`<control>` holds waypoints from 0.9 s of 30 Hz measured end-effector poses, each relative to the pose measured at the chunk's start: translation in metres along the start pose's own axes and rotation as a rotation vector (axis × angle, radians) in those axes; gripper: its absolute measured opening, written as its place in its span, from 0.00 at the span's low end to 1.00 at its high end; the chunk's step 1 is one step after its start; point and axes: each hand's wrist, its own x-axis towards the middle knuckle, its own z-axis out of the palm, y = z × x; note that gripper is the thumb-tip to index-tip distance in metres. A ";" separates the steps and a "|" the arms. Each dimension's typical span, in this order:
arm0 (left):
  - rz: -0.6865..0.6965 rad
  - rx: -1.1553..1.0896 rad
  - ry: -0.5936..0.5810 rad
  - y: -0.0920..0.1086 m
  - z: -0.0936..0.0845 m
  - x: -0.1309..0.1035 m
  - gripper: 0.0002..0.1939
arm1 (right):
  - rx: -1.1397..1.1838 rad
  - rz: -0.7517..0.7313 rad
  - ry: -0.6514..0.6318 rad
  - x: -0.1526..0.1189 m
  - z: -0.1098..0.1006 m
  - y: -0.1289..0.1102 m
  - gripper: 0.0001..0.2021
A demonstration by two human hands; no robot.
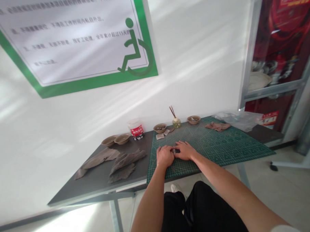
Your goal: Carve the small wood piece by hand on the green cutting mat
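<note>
One small dark-and-grey piece [176, 151], between left hand [165, 156] and right hand [185, 151], over green gridded cutting mat [223, 149]. Fingers bent inward; pinch cannot be told. Apparent step: two-handed handling; next calls for steady fingertips.

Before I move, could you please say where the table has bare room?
Bare: the green cutting mat between the right hand, the pinkish cloth and the mat's right corner; the dark tabletop's near left corner, before the leftmost grey cloth. Crowded: the back edge, with bowls, jar, reed diffuser.
</note>
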 end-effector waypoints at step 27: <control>-0.036 0.045 -0.012 -0.005 0.004 0.003 0.15 | 0.018 0.010 -0.004 0.002 0.001 0.001 0.29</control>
